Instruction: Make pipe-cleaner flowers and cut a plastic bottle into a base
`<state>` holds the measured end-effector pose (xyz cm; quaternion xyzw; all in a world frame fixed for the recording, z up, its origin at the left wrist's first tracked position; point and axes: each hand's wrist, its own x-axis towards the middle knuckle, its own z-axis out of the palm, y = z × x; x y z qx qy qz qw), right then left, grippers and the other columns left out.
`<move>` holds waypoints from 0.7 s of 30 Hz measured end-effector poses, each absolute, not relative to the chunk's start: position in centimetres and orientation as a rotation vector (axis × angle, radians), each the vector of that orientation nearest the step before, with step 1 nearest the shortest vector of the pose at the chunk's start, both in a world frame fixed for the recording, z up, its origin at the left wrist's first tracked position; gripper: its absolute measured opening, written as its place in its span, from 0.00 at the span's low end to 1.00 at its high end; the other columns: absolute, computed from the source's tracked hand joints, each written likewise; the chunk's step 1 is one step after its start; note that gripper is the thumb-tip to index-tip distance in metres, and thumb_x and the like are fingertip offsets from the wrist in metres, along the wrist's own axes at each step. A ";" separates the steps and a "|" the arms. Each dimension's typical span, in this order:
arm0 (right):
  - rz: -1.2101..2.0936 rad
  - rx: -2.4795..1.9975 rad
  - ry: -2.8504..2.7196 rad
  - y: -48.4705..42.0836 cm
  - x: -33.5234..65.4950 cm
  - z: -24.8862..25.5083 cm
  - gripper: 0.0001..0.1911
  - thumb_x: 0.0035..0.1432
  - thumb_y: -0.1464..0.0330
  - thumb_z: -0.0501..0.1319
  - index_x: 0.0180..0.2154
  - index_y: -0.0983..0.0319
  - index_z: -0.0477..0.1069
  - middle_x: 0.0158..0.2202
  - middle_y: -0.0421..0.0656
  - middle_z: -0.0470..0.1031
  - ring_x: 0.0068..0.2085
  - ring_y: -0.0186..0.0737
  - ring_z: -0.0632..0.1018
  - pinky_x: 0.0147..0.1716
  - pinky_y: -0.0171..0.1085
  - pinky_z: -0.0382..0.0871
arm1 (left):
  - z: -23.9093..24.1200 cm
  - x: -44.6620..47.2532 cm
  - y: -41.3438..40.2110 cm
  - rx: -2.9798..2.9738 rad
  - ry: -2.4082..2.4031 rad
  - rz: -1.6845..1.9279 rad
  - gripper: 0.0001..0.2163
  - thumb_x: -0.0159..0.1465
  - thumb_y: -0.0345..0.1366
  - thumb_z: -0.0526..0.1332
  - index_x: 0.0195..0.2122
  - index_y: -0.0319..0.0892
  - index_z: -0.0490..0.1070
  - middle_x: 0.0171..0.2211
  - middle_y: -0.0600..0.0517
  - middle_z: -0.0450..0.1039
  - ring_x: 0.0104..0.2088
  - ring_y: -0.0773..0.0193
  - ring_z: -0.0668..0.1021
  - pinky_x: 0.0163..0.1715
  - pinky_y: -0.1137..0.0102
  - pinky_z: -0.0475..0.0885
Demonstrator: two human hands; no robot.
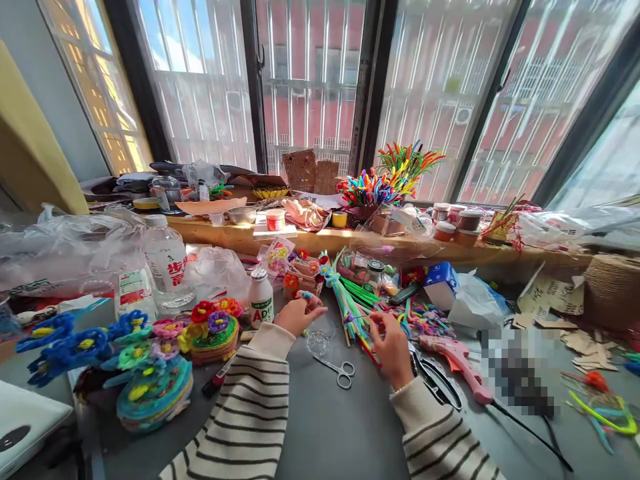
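Note:
My left hand (295, 315) is closed near the middle of the table, fingertips together, with a small teal and red bit (303, 295) at the fingers. Whatever it grips is too small to name. My right hand (391, 347) pinches at thumb and forefinger beside a bundle of pastel pipe cleaners (345, 300). A small purple piece (350, 319) shows just left of its fingertips; whether the hand holds it is unclear. Between my hands lie a clear coil of thin line (319, 341) and small silver scissors (340, 370).
Pipe-cleaner flower pots (155, 393) and a white bottle (261, 300) stand left. On the right lie a pink glue gun (457, 360) with its cord, black-handled pliers or shears (437, 380) and a twine roll (613, 293). A cluttered ledge (320, 248) runs behind.

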<state>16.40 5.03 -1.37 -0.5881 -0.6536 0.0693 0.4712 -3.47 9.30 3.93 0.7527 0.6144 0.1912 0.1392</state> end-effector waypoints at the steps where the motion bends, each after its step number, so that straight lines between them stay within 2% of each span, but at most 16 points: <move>1: 0.179 -1.438 -1.646 4.7 16.1 -1.6 0.10 0.50 0.68 0.50 0.32 0.65 0.66 0.31 0.46 0.69 0.34 0.40 0.70 0.34 0.38 0.63 | 3.8 -3.6 8.9 2.210 1.714 0.511 0.11 0.53 0.42 0.53 0.32 0.43 0.68 0.31 0.55 0.73 0.32 0.68 0.74 0.33 0.78 0.65; 6: 0.244 -1.385 -1.864 3.1 14.4 -1.8 0.07 0.47 0.72 0.53 0.28 0.61 0.70 0.28 0.42 0.71 0.32 0.38 0.71 0.32 0.34 0.63 | 2.9 -4.3 8.1 2.235 1.800 0.388 0.07 0.52 0.36 0.54 0.30 0.42 0.69 0.31 0.53 0.73 0.33 0.66 0.74 0.33 0.76 0.65; 11: 0.242 -1.425 -1.863 2.4 15.4 -1.0 0.10 0.50 0.72 0.51 0.30 0.62 0.70 0.27 0.42 0.71 0.30 0.36 0.70 0.30 0.32 0.62 | 3.6 -5.7 8.3 2.148 2.116 0.275 0.12 0.53 0.40 0.50 0.29 0.37 0.68 0.34 0.41 0.71 0.36 0.53 0.73 0.33 0.65 0.65; 17: 0.223 -1.651 -1.889 0.6 17.6 -0.6 0.07 0.47 0.67 0.55 0.30 0.62 0.69 0.29 0.43 0.71 0.33 0.40 0.70 0.33 0.35 0.60 | 4.5 -6.1 8.0 2.143 2.185 0.202 0.16 0.52 0.45 0.49 0.32 0.38 0.67 0.34 0.42 0.71 0.37 0.54 0.72 0.33 0.66 0.65; 21: 0.343 -1.660 -1.959 -0.2 16.8 -0.7 0.07 0.46 0.72 0.55 0.30 0.62 0.68 0.30 0.42 0.71 0.33 0.38 0.71 0.33 0.32 0.61 | 4.6 -5.6 8.0 2.227 2.135 0.267 0.20 0.53 0.48 0.46 0.32 0.37 0.67 0.34 0.42 0.71 0.37 0.55 0.72 0.34 0.68 0.65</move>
